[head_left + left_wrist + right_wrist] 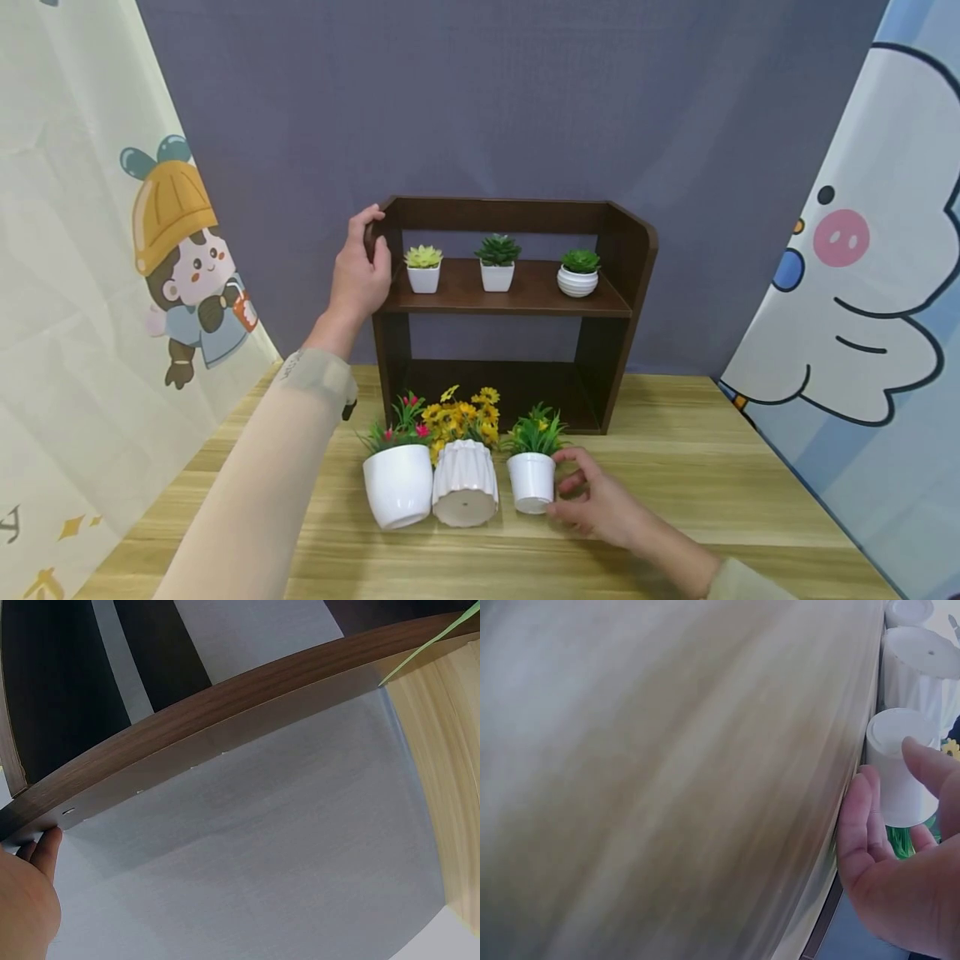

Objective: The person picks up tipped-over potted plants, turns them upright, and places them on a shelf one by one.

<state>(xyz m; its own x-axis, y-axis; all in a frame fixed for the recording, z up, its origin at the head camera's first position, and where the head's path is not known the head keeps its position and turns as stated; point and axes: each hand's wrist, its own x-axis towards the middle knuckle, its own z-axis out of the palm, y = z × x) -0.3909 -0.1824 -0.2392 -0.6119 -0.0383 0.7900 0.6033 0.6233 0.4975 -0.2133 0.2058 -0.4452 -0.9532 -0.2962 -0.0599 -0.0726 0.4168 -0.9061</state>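
Note:
My left hand (pixel 362 271) grips the upper left side panel of a dark brown two-tier wooden shelf (pixel 502 312), thumb in front and fingers over the edge. In the left wrist view, that hand (pixel 26 907) is at the panel's end. My right hand (pixel 603 504) is at the right side of a small white pot (pixel 532 483) with green leaves and yellow blooms. The right wrist view has the thumb near the pot's base (pixel 900 733) and the fingers (pixel 859 825) loosely bent beside it; firm contact is unclear. The pot lies tipped, base toward me.
Left of it lie a ribbed white pot (pixel 465 487) of yellow flowers and a rounded white pot (pixel 399 487) with pink flowers. On the upper tier stand three potted succulents: pale green (pixel 423 271), dark green (pixel 497 265) and round-potted (pixel 578 275). A wooden tabletop (pixel 697 467) supports everything.

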